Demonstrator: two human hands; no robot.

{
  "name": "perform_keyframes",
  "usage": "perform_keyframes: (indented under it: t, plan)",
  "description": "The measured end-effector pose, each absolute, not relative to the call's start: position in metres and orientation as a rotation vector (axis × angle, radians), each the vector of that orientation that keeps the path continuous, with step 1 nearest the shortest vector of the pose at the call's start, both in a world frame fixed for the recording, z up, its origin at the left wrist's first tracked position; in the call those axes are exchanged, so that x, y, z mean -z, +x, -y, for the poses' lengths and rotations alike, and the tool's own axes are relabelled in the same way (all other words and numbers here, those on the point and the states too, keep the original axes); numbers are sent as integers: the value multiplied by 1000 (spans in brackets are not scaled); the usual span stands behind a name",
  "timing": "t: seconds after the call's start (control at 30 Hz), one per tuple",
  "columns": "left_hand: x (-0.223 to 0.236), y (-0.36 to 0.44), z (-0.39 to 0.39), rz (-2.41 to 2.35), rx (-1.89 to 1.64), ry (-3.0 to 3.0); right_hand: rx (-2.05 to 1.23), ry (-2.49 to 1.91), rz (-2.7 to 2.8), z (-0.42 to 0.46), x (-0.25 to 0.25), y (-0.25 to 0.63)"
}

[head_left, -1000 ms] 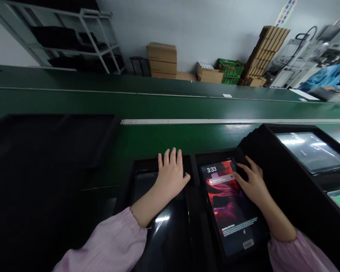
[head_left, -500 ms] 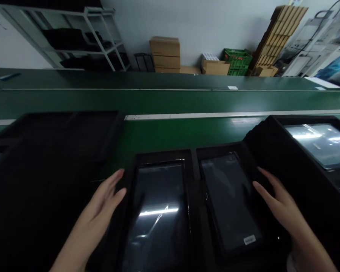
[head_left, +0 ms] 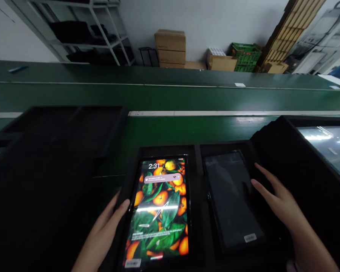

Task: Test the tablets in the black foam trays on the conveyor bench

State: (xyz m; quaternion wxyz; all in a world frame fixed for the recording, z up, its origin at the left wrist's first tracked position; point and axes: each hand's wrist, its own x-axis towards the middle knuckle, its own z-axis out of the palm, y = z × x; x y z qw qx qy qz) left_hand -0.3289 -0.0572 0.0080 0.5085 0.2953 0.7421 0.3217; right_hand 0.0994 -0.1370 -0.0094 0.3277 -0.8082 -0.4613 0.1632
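By the left hand (head_left: 102,230), the lit tablet (head_left: 158,211) shows oranges and green leaves. Beside the right hand (head_left: 280,204), the second tablet (head_left: 232,200) is dark. Both sit in a black tray (head_left: 197,158) on the green bench (head_left: 187,130).

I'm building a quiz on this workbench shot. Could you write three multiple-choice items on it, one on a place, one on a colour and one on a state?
1. Where is the lit tablet?
A. In the left slot of the black tray
B. In the right slot
C. On the wire shelf

2. What colour is the conveyor belt behind the tray?
A. Grey
B. Green
C. Blue

3. What state is the right tablet's screen in?
A. Showing oranges
B. Cracked
C. Dark

Answers:
1 A, since the glowing screen sits in the left slot, by the left hand.
2 B, as the belt is dark green.
3 C, since the screen by the right hand shows no image.
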Motion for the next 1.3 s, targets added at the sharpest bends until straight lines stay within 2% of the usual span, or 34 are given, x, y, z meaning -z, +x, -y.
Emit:
perform_keyframes:
  t: [0.23,0.57,1.03,1.3]
  plan:
    - [-21,-310,40,-1679,-838,775,-447,-2215,1319,106,5,111]
    - [-20,-308,44,-1685,-859,765,-206,-2203,1338,41,14,115]
    - [5,-330,39,-1622,-835,818,-46,-2158,1374,53,26,112]
    - [10,-335,57,-1589,-904,706,90,-2235,1255,142,14,89]
